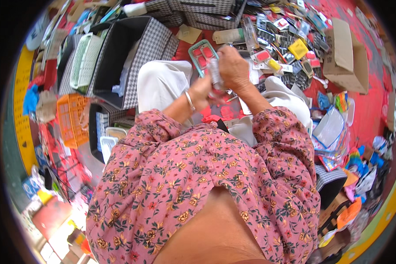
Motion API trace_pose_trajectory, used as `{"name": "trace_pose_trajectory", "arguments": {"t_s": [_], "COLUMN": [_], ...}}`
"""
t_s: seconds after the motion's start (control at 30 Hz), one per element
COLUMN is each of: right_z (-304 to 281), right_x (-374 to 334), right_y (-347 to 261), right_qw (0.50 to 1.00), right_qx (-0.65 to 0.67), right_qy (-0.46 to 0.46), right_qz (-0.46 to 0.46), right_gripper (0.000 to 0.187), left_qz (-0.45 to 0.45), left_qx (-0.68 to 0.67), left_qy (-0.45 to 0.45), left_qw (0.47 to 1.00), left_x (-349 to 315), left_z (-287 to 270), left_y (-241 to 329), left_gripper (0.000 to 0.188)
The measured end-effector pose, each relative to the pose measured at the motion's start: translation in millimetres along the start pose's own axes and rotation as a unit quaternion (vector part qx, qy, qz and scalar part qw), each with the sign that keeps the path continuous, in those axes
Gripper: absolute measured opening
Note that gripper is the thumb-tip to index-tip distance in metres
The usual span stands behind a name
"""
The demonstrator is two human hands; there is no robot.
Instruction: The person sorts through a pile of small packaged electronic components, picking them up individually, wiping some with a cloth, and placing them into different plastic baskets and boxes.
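A clear, shiny plastic piece (215,75), blurred by motion, is between my two hands, and its exact kind does not show. My left hand (200,93), with a pale bracelet on the wrist, is closed about its lower part. Higher up and to the right, my right hand (233,67) is curled with its fingertips at the upper end. Just beyond them lies a small mint-green basket (192,51) holding red-and-white packaged items (202,56). White papers and a red-and-white package (261,56) lie right of my right hand.
Many loose small goods (290,48) spread over the red floor at the far right, beside an open cardboard box (346,57). Black bins with houndstooth sides (156,44), a pale green basket (86,61) and an orange crate (72,121) stand on the left.
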State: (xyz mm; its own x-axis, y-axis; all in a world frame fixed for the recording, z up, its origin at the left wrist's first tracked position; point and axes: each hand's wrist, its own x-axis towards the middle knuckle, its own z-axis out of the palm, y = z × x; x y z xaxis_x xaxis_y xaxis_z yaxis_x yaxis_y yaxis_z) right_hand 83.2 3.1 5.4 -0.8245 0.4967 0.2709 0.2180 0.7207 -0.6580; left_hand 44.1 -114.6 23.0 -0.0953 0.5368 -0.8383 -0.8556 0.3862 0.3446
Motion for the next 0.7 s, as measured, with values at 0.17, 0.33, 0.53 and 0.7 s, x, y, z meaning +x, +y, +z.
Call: {"name": "trace_pose_trajectory", "arguments": {"t_s": [0.17, 0.33, 0.53, 0.7], "right_z": [-13.7, -34.8, -14.8, -39.1], "right_x": [-2.5, 16.2, 9.5, 30.5], "right_y": [62.2, 38.5, -25.9, -3.5], "right_qw": [0.978, 0.983, 0.995, 0.955], "right_qx": [-0.141, 0.067, 0.094, 0.08], "right_qy": [-0.014, 0.063, -0.012, -0.28], "right_qz": [0.154, 0.159, -0.002, -0.05], "right_gripper": [0.019, 0.029, 0.024, 0.025], "left_qz": [-0.093, 0.052, 0.09, 0.212], "left_qx": [-0.097, -0.063, -0.047, -0.022], "left_qy": [-0.154, -0.008, -0.016, -0.163], "left_qw": [0.979, 0.997, 0.995, 0.963], "left_x": [-8.9, 15.1, 33.9, 62.4], "left_z": [15.1, -0.5, -7.0, -58.6], "left_y": [-56.6, -28.1, 28.8, 123.0], "left_gripper": [0.053, 0.047, 0.032, 0.055]}}
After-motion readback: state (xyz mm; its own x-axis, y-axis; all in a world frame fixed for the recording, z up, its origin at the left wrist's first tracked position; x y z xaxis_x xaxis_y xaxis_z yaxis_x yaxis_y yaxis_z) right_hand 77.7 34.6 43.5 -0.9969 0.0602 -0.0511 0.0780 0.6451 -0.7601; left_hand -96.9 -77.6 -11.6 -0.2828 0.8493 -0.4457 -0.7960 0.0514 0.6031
